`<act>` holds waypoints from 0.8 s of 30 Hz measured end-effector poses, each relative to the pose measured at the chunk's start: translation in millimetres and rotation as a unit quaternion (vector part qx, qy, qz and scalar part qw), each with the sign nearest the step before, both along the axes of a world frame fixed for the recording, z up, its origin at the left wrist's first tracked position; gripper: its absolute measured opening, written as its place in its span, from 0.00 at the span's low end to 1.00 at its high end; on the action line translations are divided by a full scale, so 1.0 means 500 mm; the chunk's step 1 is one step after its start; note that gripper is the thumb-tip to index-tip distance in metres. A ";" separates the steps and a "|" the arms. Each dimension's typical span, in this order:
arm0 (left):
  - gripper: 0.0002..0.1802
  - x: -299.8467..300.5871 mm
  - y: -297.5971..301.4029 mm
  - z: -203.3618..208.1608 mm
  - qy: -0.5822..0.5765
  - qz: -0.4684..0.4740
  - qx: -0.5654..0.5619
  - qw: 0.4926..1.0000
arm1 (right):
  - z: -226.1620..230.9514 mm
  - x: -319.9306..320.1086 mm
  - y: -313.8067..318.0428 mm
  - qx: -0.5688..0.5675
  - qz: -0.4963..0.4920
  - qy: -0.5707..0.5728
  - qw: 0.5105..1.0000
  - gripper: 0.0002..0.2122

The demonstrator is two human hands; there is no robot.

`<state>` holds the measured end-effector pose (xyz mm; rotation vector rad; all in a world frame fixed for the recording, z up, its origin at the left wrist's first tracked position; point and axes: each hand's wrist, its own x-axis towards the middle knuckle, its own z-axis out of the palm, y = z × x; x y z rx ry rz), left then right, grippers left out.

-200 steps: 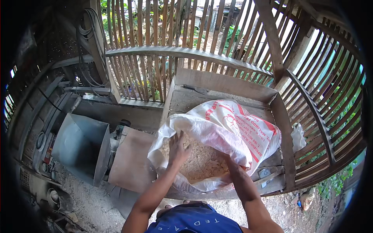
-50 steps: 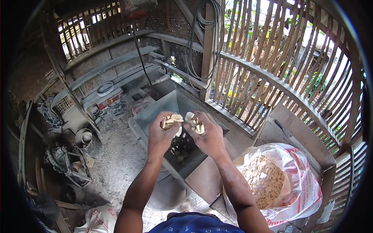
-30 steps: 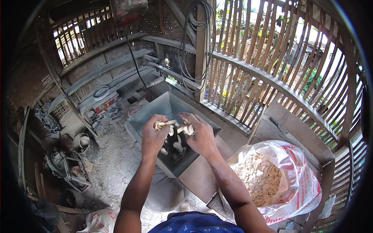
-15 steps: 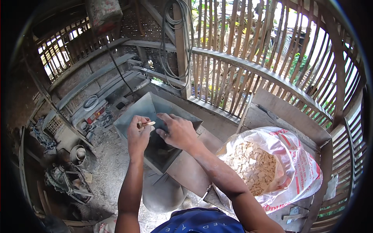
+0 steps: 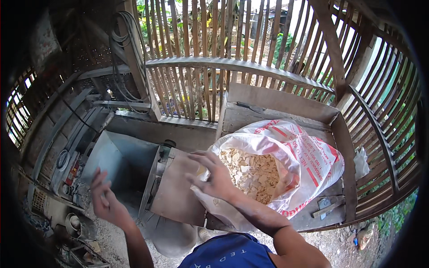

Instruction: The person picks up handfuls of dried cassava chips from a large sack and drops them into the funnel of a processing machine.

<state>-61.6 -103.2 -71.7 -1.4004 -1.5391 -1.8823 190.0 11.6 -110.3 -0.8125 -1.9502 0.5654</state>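
My left hand (image 5: 108,202) is over the near left rim of a grey metal hopper (image 5: 117,152), its fingers apart and smeared a little by motion. Nothing shows in it. My right hand (image 5: 215,177) hovers at the left edge of a white sack (image 5: 292,178) with red print, thumb and fingers spread. A yellowish patch shows between them; whether it is a chip or part of the sack I cannot tell. Pale, dry, flat chips (image 5: 250,172) fill the sack's rolled-open mouth. A flat brown board (image 5: 181,190) lies between hopper and sack.
The sack rests in a wooden tray (image 5: 277,100) with raised sides. Slatted walls (image 5: 196,85) close in the far and right sides. A coiled hose (image 5: 127,53) hangs on a post. Several containers, including a metal bucket (image 5: 80,225), stand low at the left.
My right hand has gone from above the hopper to the sack. My left hand, which pinched a pale chip, has opened and the chip no longer shows. The view has turned right.
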 end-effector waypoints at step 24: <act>0.55 0.452 0.326 -0.455 -0.086 -0.209 -0.281 0.933 | -0.406 0.272 0.273 -0.125 -0.038 -0.100 0.986 0.41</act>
